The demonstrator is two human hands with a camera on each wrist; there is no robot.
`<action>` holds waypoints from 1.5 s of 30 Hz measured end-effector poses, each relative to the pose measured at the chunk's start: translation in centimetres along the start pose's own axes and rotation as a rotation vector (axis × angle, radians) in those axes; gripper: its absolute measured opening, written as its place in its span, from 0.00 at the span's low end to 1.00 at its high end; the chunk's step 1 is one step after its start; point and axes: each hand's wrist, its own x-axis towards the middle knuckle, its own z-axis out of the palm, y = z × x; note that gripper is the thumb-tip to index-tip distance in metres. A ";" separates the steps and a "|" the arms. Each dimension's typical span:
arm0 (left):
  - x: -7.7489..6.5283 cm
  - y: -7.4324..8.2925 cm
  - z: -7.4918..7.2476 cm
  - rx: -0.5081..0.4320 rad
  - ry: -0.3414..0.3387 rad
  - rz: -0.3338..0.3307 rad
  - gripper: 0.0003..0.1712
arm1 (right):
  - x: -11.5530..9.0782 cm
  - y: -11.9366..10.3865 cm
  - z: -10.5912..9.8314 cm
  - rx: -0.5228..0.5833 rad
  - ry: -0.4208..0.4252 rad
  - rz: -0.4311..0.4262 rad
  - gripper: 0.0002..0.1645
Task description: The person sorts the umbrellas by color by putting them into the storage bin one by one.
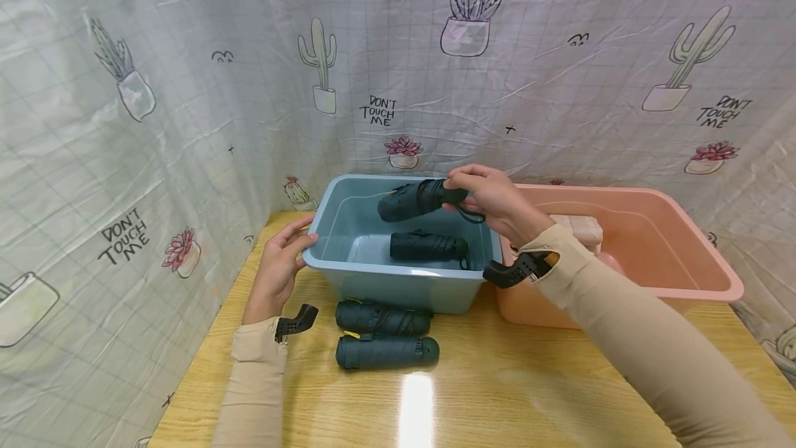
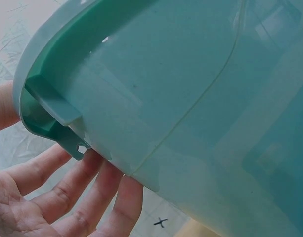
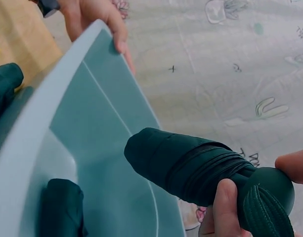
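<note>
umbrella point(image 1: 407, 202), dark and folded, is over the blue bin point(image 1: 404, 289), the right hand point(image 1: 489, 199) pinching its round end snugly between thumb and fingers. another umbrella point(image 1: 423, 247) lies inside, and the left hand point(image 1: 281, 258) grips the bin's left rim. two more umbrellas point(image 1: 382, 352) lie in front on the table point(image 1: 348, 406).

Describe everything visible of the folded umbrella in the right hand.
The folded umbrella is dark green-blue, its creased, fabric-like canopy closed, with a smooth rounded handle and a looped strap. It tilts over the blue bin, handle end slightly higher in the head view; the right hand grips it by the handle.
</note>
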 end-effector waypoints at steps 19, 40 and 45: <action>0.4 0.0 -0.1 -0.012 -0.009 -0.009 0.28 | 4.2 1.0 2.4 0.039 0.057 0.013 0.07; -0.4 -0.5 0.0 -0.006 0.009 0.023 0.28 | 5.8 3.5 2.9 -0.026 0.103 0.065 0.08; -0.7 -0.6 0.1 -0.003 0.006 0.024 0.28 | 5.7 4.0 2.7 -0.041 0.089 0.077 0.07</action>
